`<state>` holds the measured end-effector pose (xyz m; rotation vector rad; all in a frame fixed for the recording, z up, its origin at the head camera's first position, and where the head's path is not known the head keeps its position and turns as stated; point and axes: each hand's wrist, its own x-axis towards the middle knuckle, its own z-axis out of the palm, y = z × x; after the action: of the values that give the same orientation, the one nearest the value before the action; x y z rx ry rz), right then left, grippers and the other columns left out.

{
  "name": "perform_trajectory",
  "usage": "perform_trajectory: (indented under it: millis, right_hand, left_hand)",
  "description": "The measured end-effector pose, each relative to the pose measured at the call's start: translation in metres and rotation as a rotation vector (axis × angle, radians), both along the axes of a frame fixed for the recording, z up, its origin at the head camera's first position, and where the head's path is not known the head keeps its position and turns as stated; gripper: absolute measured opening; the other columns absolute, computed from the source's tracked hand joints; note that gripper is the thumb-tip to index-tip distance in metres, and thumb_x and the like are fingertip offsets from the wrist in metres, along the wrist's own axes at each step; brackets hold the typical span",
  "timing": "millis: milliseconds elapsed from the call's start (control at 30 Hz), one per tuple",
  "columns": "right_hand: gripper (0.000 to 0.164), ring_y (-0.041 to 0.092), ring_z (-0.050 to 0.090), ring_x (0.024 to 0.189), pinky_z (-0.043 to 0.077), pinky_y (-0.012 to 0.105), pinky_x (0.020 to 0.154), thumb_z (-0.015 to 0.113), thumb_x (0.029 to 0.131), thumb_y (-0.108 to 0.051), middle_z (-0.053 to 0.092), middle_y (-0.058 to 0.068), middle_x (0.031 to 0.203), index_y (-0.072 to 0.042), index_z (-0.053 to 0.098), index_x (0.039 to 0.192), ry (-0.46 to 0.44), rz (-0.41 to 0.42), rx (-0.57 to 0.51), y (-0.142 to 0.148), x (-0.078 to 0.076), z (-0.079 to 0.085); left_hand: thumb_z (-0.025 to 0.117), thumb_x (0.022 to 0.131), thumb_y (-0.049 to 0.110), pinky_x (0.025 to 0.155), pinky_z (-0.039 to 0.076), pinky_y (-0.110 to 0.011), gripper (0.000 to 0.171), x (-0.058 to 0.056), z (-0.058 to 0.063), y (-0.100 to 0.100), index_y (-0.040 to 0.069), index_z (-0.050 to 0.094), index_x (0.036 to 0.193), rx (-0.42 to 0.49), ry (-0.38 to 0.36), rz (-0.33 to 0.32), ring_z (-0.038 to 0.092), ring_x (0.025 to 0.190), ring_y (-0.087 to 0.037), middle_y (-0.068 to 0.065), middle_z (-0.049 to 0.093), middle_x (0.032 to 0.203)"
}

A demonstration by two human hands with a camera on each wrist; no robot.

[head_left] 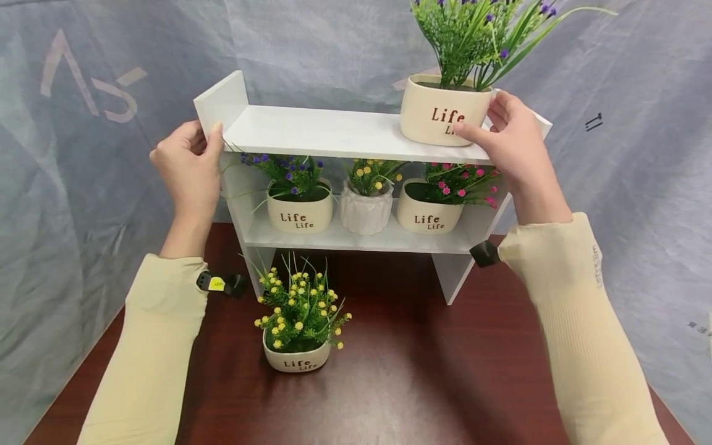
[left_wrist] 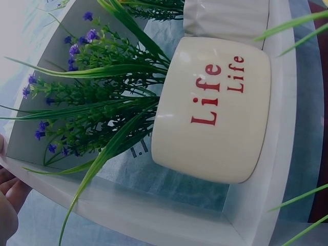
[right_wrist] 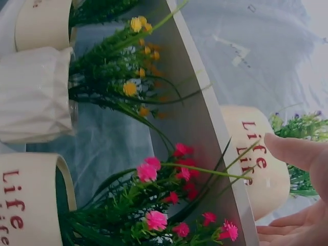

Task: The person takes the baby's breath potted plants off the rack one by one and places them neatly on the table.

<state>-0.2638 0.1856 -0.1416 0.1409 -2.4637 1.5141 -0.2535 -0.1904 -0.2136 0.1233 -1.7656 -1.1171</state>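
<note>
On the right of the top shelf sits a cream oval flowerpot (head_left: 418,114) lettered "Life", with purple-flowered greenery. My right hand (head_left: 514,133) grips its right end, thumb on the front face and fingers behind. At the opposite end, my left hand (head_left: 191,161) pinches the side panel of the white shelf rack (head_left: 311,133), thumb in front. In the left wrist view only a bit of the left hand (left_wrist: 7,205) shows at the panel's edge. The right wrist view shows the right hand (right_wrist: 302,169) with its thumb against the pot's lettering.
The lower shelf carries a purple-flowered pot (head_left: 300,210), a white faceted pot (head_left: 366,207) with yellow flowers and a pink-flowered pot (head_left: 428,213). A yellow-flowered pot (head_left: 297,360) stands on the dark red table (head_left: 389,383) before the rack. Grey cloth (head_left: 322,49) hangs behind.
</note>
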Motion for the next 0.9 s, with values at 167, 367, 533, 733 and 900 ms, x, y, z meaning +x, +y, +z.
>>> perform_trajectory:
  millis: [167,367,533,733,900]
  right_hand:
    - [0.089,0.009,0.021,0.149,0.017,0.023,0.122,0.069,0.088,-0.031,0.022,-0.002,0.162,-0.014,0.014,0.156,-0.022,-0.014,0.053,0.002,-0.007,0.004]
    - [0.090,0.009,0.024,0.148,0.019,0.021,0.121,0.071,0.087,-0.026,0.026,0.001,0.161,-0.012,0.014,0.156,-0.035,0.006,0.029,0.006,-0.017,0.008]
    - [0.090,0.010,0.031,0.145,0.023,0.020,0.119,0.072,0.087,-0.025,0.031,0.001,0.159,-0.013,0.015,0.156,-0.064,0.033,-0.003,0.010,-0.020,0.009]
    - [0.073,0.010,0.052,0.116,0.041,0.016,0.095,0.077,0.082,-0.027,0.056,-0.004,0.128,-0.014,0.038,0.143,-0.073,0.069,-0.012,0.011,-0.025,0.007]
    - [0.059,0.007,0.053,0.098,0.043,0.015,0.078,0.079,0.081,-0.023,0.057,-0.010,0.107,-0.014,0.045,0.129,-0.084,0.103,-0.045,0.012,-0.029,0.007]
  left_hand:
    - [0.068,0.090,0.025,0.073,0.050,-0.005,0.025,0.000,0.000,0.000,0.005,0.077,0.100,0.003,0.006,-0.003,0.057,0.073,0.022,-0.013,0.075,0.101]
    - [0.068,0.090,0.025,0.074,0.050,-0.006,0.024,-0.002,-0.001,0.000,0.005,0.077,0.101,0.010,0.008,-0.003,0.058,0.074,0.020,-0.012,0.074,0.102]
    - [0.069,0.089,0.025,0.073,0.049,-0.005,0.024,-0.002,-0.001,0.001,0.005,0.077,0.100,0.015,0.016,-0.015,0.058,0.074,0.020,-0.013,0.074,0.102]
    - [0.068,0.090,0.026,0.071,0.048,-0.005,0.026,0.001,-0.003,-0.001,0.004,0.077,0.099,0.015,0.018,-0.010,0.058,0.073,0.019,-0.014,0.075,0.101]
    - [0.066,0.091,0.029,0.073,0.049,-0.007,0.029,0.002,-0.004,-0.001,0.004,0.076,0.102,-0.013,0.001,-0.004,0.061,0.077,0.017,-0.011,0.075,0.103]
